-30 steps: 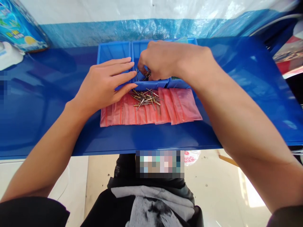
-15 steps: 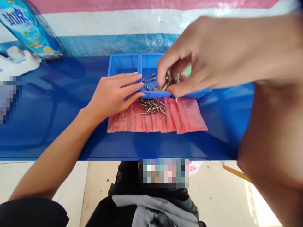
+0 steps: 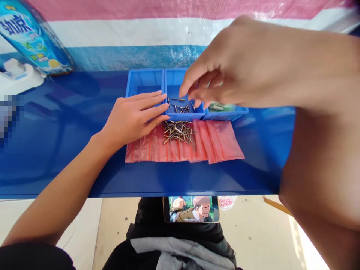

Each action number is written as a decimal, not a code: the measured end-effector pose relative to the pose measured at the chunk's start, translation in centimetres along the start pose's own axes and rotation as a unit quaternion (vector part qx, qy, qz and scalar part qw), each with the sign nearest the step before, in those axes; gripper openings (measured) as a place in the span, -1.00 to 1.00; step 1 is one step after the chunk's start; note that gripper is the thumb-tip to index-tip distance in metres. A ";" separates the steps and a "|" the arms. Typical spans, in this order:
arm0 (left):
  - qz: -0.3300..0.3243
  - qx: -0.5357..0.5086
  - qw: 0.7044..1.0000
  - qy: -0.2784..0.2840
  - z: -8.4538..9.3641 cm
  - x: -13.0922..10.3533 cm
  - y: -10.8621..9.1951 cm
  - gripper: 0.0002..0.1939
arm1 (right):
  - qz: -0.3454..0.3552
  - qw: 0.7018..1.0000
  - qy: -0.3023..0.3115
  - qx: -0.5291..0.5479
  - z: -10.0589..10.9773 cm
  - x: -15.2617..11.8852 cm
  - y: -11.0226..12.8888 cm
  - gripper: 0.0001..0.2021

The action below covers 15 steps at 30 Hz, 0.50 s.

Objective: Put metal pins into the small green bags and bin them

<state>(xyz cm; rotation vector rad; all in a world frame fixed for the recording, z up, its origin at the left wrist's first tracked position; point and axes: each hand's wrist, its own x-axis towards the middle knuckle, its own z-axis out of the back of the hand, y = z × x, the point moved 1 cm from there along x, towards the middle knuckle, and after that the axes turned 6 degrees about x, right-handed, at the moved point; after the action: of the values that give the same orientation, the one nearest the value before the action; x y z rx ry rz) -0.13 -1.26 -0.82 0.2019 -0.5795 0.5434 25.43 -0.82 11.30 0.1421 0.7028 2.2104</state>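
Observation:
My left hand (image 3: 140, 114) lies with fingers spread over the front edge of the left blue bin (image 3: 144, 80) and the left end of the pink bags. Above the middle blue bin (image 3: 173, 78) is my right hand (image 3: 208, 82), its fingers slightly apart and no rivets visible in them. Some loose rivets (image 3: 182, 108) lie at the front of that bin. A larger pile of rivets (image 3: 178, 131) rests on the row of overlapping pink bags (image 3: 225, 140) in front of the bins.
A right blue bin (image 3: 239, 111) holds green-tinted bags, partly hidden by my right hand. A blue bottle (image 3: 36, 41) and a white object (image 3: 19, 78) stand at the back left of the blue table (image 3: 70, 150). A phone (image 3: 191, 210) lies on my lap.
The rivets that were in my right hand are gone from it, and the pile on the pink bags is larger. My right hand has moved slightly left, over the middle bin. My left hand stays in place.

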 end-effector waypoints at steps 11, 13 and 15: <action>-0.028 0.041 0.998 -0.037 0.0 0.3 -0.2 -0.79 | 0.002 0.980 0.029 -0.197 -5.1 4.7 -3.7 -0.62; -0.013 0.021 0.999 -0.028 0.0 0.2 -0.1 -0.78 | 0.036 0.984 0.057 -0.164 -5.0 4.6 -3.3 -0.67; -0.002 0.008 1.000 -0.022 -0.1 0.2 -0.1 -0.77 | 0.045 0.988 0.071 -0.131 -4.8 4.5 -2.8 -0.70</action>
<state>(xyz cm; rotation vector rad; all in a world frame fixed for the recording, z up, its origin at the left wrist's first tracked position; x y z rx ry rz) 0.11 -1.28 -0.80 0.2297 -0.6180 0.5416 22.73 1.84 5.20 -0.1212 0.4825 2.3941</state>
